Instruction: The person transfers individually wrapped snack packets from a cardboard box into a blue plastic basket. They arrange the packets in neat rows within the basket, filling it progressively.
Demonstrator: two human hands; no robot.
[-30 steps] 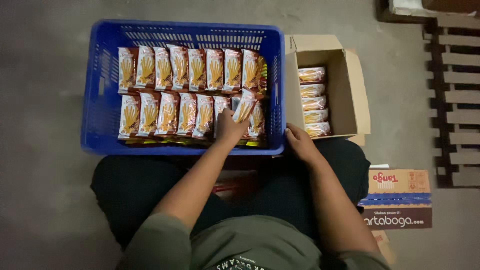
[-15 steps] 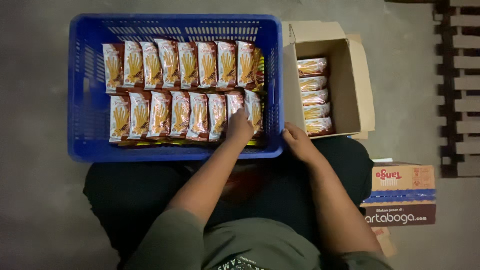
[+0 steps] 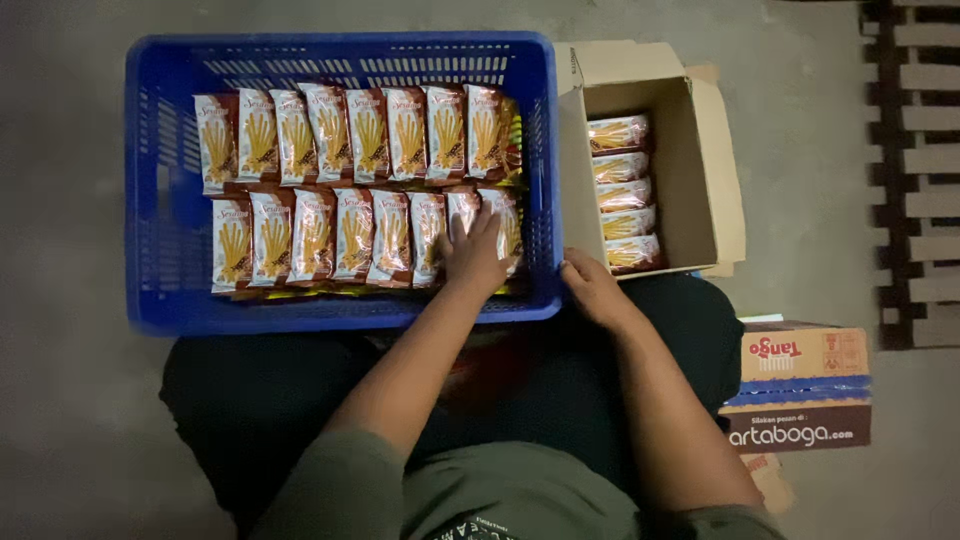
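A blue plastic crate on the floor holds two rows of orange-and-white snack packets standing side by side. My left hand lies flat with spread fingers on the last packets at the right end of the near row. My right hand rests at the near left corner of an open cardboard box, between the box and the crate, holding nothing. Inside the box, several more packets are stacked along its left wall.
I sit on a grey concrete floor with dark trousers just under the crate's near edge. A closed printed carton lies by my right leg. A wooden pallet runs along the right edge.
My left hand held a tilted packet over the near row; the packet now stands in the row and the hand presses flat on it. My right hand stayed by the box.
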